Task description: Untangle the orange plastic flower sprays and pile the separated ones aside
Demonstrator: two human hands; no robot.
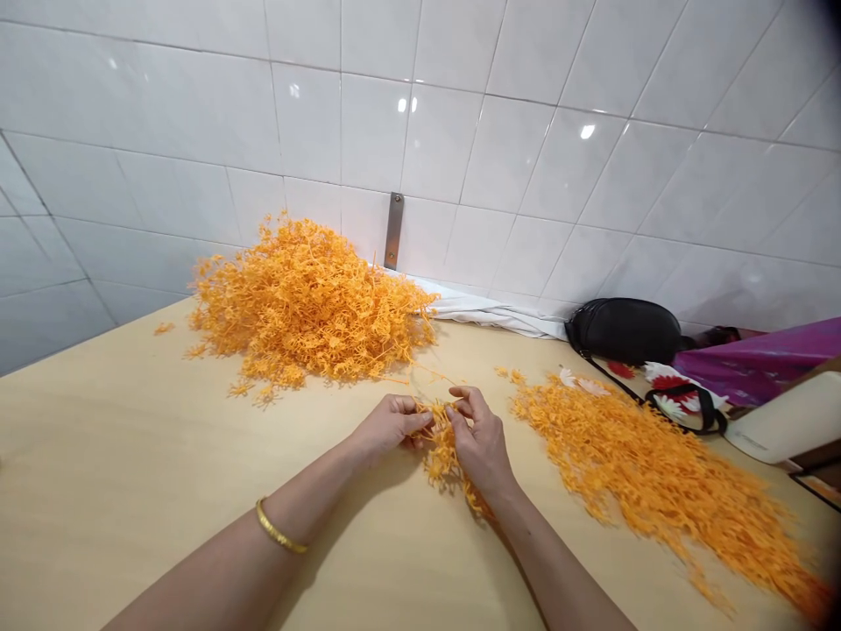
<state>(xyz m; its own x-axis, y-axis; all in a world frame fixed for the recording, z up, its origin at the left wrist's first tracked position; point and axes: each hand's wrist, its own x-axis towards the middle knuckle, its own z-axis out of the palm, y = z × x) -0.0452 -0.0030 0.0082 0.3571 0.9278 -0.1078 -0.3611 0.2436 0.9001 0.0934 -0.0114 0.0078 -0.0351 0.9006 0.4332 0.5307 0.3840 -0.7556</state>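
Observation:
Both hands meet over the middle of the table around a small bunch of orange artificial flower pieces. My left hand, with a gold bangle further up the arm, pinches the bunch from the left between thumb and fingers. From the right, my right hand grips it with bent fingers, and part of the bunch hangs below the palm. The fingertips partly hide what they hold. Behind and to the left lies a tall heap of the same orange pieces. A flatter, longer spread of orange pieces lies to the right.
A pale wooden table runs up to a white tiled wall with a metal bracket. White cloth lies along the wall. At right are a black bag with a strap, red and white flowers, purple cloth and a whitish container.

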